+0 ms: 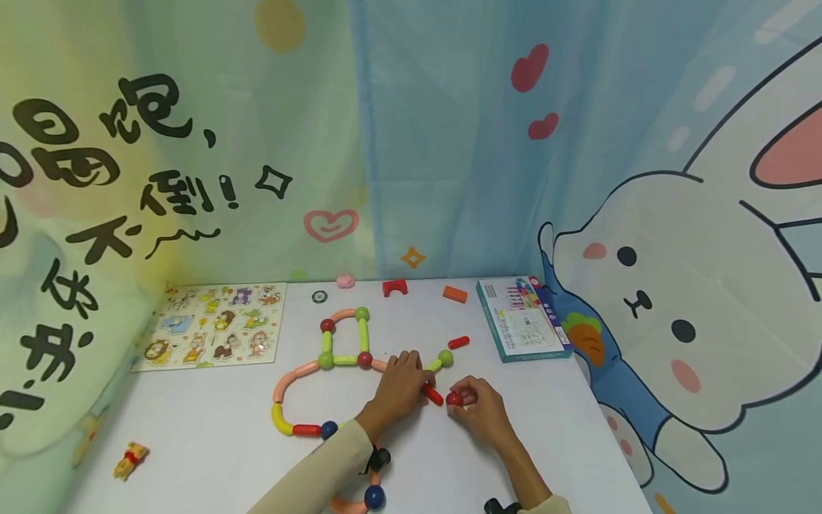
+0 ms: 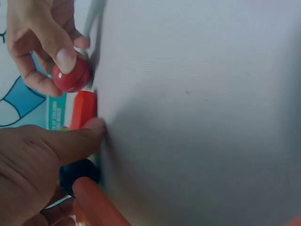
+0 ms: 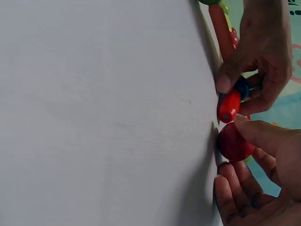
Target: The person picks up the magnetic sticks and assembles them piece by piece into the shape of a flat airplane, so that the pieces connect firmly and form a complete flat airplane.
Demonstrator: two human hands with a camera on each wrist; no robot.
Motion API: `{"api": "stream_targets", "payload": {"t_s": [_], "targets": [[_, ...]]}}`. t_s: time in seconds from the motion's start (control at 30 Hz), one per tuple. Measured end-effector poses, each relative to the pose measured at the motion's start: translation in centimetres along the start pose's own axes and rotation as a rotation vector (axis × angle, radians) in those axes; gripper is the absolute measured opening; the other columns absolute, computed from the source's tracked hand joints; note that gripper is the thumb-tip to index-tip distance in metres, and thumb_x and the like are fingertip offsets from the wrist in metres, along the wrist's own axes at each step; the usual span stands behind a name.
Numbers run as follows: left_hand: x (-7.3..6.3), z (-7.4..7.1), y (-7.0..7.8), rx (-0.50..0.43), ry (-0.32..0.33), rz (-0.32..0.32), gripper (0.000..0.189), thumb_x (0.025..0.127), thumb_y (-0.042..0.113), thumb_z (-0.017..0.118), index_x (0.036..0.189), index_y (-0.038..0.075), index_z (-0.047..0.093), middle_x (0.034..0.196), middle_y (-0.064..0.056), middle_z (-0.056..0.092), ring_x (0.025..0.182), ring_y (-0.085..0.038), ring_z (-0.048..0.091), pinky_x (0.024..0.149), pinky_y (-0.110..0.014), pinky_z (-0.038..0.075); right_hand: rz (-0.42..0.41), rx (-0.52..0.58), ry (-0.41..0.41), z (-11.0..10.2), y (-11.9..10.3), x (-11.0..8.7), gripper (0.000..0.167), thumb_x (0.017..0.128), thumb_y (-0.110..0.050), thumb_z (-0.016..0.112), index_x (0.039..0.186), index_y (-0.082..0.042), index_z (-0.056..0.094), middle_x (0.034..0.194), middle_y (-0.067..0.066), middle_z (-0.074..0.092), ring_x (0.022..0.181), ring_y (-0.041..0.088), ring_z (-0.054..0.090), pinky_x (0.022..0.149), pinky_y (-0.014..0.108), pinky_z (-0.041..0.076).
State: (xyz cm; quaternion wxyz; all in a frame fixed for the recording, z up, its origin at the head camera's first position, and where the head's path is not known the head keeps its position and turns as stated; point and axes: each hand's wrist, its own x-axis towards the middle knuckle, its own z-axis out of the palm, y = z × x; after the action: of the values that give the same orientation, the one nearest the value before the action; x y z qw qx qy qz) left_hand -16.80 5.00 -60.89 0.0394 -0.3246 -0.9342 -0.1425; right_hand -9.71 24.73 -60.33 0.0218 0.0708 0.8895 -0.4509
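My left hand (image 1: pixel 399 389) grips a short red rod (image 1: pixel 434 395) near a dark blue ball (image 3: pixel 242 88), which the fingers partly hide. In the right wrist view the rod's free end points at a red ball (image 3: pixel 235 142). That ball is pinched between the thumb and fingers of my right hand (image 1: pixel 481 414), close beside the rod end. A figure of rods and balls spreads over the white table, with a salmon curved rod (image 1: pixel 295 375), a green ball (image 1: pixel 326 360) and a yellow curved rod (image 1: pixel 281 420). My left forearm covers part of it.
A loose red rod (image 1: pixel 459 343) lies beyond the hands, near a green ball (image 1: pixel 446 358). Farther back are a boxed set (image 1: pixel 523 318), an orange block (image 1: pixel 454 294), a red arch block (image 1: pixel 394 287) and an animal picture board (image 1: pixel 212 325). A small bear figure (image 1: pixel 131 460) lies front left.
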Motion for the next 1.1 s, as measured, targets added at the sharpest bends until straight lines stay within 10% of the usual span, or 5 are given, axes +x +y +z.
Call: {"api": "stream_targets", "payload": {"t_s": [0.67, 1.1], "targets": [[-0.1, 0.2, 0.0, -0.050, 0.017, -0.057, 0.023, 0.083, 0.040, 0.091, 0.099, 0.028, 0.079, 0.101, 0.004, 0.064, 0.097, -0.015, 0.056, 0.081, -0.032, 0.035, -0.076, 0.008, 0.005, 0.0, 0.5, 0.1, 0.029, 0.087, -0.013, 0.088, 0.112, -0.018, 0.073, 0.107, 0.001, 0.072, 0.094, 0.014, 0.066, 0.079, 0.022, 0.055], [-0.1, 0.2, -0.1, -0.096, 0.066, -0.057, 0.024, 0.083, 0.036, 0.092, 0.102, 0.025, 0.082, 0.119, 0.004, 0.078, 0.104, -0.017, 0.065, 0.085, -0.034, 0.040, -0.169, -0.466, 0.063, -1.1, 0.0, 8.8, 0.049, 0.098, -0.014, 0.077, 0.145, -0.018, 0.065, 0.150, 0.010, 0.060, 0.137, 0.032, 0.054, 0.113, 0.052, 0.049]]}}
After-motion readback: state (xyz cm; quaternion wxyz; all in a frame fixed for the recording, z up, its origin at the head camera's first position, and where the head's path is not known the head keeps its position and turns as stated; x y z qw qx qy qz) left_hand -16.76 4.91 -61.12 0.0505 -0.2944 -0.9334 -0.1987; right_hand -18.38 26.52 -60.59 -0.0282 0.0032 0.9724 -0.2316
